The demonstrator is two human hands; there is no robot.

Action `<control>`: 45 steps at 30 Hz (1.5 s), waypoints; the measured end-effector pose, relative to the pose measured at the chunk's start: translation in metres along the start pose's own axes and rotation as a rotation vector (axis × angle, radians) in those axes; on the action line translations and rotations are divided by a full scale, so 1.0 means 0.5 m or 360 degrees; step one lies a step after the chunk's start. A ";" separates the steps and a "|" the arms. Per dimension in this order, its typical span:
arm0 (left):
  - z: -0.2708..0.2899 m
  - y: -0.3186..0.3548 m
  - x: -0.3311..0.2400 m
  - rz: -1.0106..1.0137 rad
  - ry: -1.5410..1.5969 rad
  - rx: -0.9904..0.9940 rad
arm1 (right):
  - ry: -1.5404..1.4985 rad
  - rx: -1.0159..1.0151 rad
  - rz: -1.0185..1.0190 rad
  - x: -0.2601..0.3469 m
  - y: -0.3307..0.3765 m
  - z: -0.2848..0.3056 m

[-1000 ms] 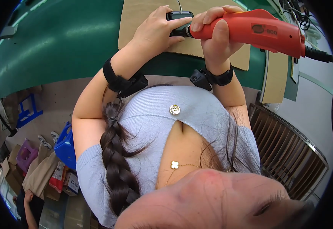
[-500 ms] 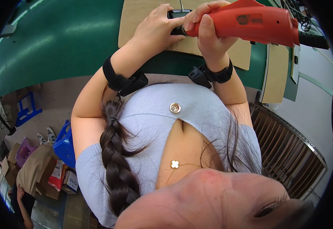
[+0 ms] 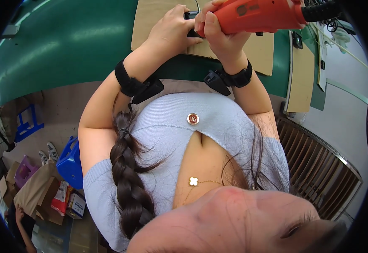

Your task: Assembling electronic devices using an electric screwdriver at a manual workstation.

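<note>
My right hand (image 3: 224, 36) is wrapped round a red corded power tool (image 3: 259, 14). A thick black ribbed cord sleeve leaves the tool's right end, and its working tip at the left is hidden by my fingers. My left hand (image 3: 171, 31) grips a small black device (image 3: 191, 15), thumb and fingers on either side of it. From the device's top rises a thin wire. Both hands are close together over a brown cardboard sheet (image 3: 150, 25), and the tool's front end meets the device near my left fingers; whether they touch is hidden.
The cardboard lies on a green table (image 3: 82, 46). To the right are another cardboard piece (image 3: 302, 80), a small black object (image 3: 297, 40) and tangled cables. A slatted metal rack (image 3: 318, 160), a blue stool (image 3: 70, 162), boxes and another person are nearby.
My right hand and the red tool have shifted left and slightly up, and the tool has tilted. My left hand stays in nearly the same place on the black device.
</note>
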State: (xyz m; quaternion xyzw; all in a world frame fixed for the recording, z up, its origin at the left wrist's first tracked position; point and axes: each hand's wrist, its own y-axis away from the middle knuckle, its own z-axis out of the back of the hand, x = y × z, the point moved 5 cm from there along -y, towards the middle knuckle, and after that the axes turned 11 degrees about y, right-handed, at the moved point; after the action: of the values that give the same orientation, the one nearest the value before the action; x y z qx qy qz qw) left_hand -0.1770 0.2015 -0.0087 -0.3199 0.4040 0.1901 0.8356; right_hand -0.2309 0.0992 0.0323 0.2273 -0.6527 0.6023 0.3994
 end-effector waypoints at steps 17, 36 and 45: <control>-0.022 0.004 0.048 -0.0046 -0.0384 -0.0077 | 0.2174 0.0324 -0.0423 -0.125 -0.033 0.202; 0.057 0.020 -0.057 -0.0284 0.0241 -0.0651 | 0.1979 0.0611 -0.0231 -0.178 -0.005 0.214; 0.002 -0.009 -0.088 -0.0839 0.0179 -0.0315 | -0.1174 0.0168 -0.1171 -0.100 0.125 0.144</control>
State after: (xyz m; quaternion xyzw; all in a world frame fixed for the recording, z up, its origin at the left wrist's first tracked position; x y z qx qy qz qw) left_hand -0.2004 0.1966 0.0288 -0.5040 0.3322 -0.0133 0.7972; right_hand -0.2685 0.0308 -0.0418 0.6583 -0.5959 0.3341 0.3162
